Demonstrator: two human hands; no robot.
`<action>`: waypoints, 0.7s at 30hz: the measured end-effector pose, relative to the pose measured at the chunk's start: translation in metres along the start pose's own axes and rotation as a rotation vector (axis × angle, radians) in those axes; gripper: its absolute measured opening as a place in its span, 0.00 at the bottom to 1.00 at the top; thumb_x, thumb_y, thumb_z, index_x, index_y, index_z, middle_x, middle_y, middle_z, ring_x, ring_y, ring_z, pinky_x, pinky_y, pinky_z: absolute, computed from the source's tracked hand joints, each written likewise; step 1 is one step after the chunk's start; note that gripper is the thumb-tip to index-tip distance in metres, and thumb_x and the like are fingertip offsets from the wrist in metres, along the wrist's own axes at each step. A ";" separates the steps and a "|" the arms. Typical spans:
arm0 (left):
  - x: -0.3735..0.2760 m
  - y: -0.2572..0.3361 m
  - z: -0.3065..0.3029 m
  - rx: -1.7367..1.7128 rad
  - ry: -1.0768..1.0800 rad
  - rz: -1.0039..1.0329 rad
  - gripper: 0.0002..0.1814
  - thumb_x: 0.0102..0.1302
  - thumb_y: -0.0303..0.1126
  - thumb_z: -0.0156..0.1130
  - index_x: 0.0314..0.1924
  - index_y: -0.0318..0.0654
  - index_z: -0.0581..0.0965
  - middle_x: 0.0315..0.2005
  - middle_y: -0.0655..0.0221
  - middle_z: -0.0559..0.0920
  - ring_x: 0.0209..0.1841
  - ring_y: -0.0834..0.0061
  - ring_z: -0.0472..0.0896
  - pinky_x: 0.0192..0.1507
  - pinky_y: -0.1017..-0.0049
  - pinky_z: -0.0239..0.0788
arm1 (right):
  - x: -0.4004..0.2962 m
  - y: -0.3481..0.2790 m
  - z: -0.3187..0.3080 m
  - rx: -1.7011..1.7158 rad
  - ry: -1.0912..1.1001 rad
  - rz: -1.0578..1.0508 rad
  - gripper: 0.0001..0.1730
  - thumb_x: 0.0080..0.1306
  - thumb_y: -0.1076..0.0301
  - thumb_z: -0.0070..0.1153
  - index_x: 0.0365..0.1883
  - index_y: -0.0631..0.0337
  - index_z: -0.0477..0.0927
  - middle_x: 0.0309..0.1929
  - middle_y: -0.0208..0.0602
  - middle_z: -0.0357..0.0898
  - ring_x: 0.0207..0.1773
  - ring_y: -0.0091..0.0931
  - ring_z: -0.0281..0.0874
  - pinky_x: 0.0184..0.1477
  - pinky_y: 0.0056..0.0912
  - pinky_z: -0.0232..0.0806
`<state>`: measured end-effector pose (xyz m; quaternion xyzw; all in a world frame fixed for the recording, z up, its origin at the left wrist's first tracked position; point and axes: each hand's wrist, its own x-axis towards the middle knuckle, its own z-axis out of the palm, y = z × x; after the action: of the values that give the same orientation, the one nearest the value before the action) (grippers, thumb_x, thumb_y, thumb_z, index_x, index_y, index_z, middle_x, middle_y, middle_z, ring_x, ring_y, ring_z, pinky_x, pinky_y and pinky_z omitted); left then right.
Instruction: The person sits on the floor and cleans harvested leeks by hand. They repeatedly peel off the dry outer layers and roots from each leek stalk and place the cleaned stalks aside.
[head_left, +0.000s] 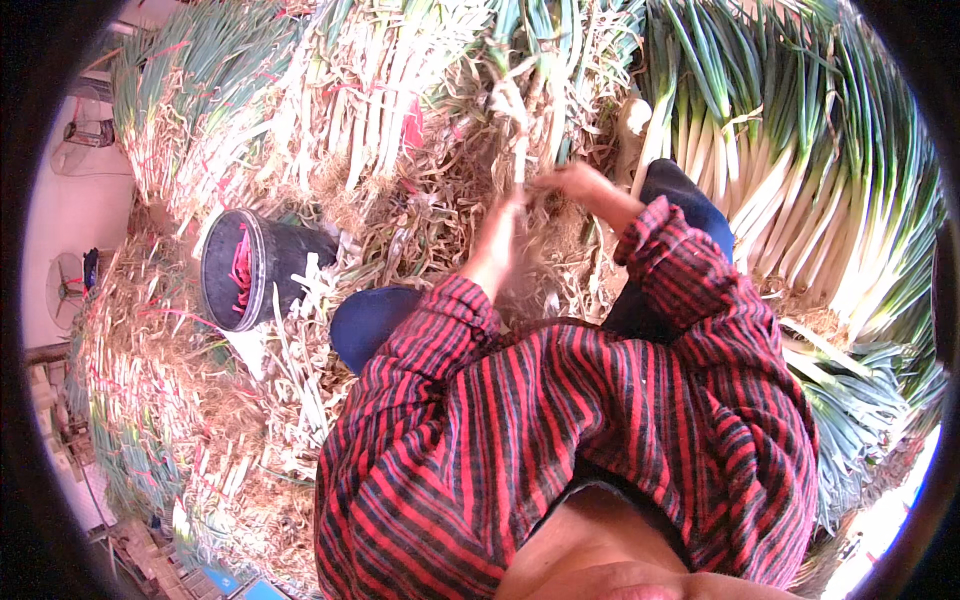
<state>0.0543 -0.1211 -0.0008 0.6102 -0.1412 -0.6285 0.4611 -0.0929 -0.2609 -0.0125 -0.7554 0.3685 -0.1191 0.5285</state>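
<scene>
In front of my body, my left hand (501, 229) grips the lower part of a long green onion or leek (519, 146). Its pale stalk points away from me, and dry outer leaves hang about it. Just to the right is my right hand (576, 185), its blurred fingers bent toward the same stalk. Whether those fingers touch or pinch anything is unclear. Dry, peeled leaves and roots (427, 202) cover the ground beneath and beyond both hands.
A black bucket (289, 247) lies tilted at left with red strips (241, 270) inside. Tied onion bundles (375, 112) stand behind it. A large row of clean-stalked leeks (780, 180) lies at right, beside my knee (686, 199). Fans (66, 289) stand far left.
</scene>
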 end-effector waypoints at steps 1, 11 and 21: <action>-0.001 -0.003 0.016 0.009 -0.026 0.002 0.42 0.60 0.55 0.56 0.67 0.42 0.54 0.66 0.56 0.57 0.69 0.63 0.51 0.68 0.61 0.38 | -0.002 0.002 0.007 -0.225 -0.187 -0.252 0.18 0.58 0.64 0.57 0.46 0.62 0.79 0.42 0.43 0.80 0.44 0.29 0.77 0.51 0.29 0.66; -0.046 -0.031 0.059 0.789 -0.020 0.556 0.23 0.70 0.49 0.43 0.44 0.36 0.74 0.31 0.51 0.80 0.34 0.57 0.80 0.36 0.62 0.69 | -0.016 -0.043 -0.038 0.569 0.122 0.231 0.11 0.54 0.63 0.59 0.30 0.61 0.80 0.27 0.32 0.79 0.26 0.22 0.72 0.35 0.24 0.66; 0.082 -0.055 -0.027 1.249 0.139 0.343 0.16 0.65 0.41 0.51 0.41 0.36 0.77 0.28 0.60 0.79 0.32 0.68 0.79 0.38 0.66 0.72 | 0.000 -0.068 -0.144 0.885 0.245 0.127 0.12 0.63 0.60 0.55 0.30 0.60 0.72 0.24 0.30 0.73 0.26 0.23 0.73 0.33 0.27 0.69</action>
<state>0.0700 -0.1426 -0.0996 0.7715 -0.5453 -0.3046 0.1217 -0.1456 -0.3517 0.1068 -0.4137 0.3874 -0.3206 0.7589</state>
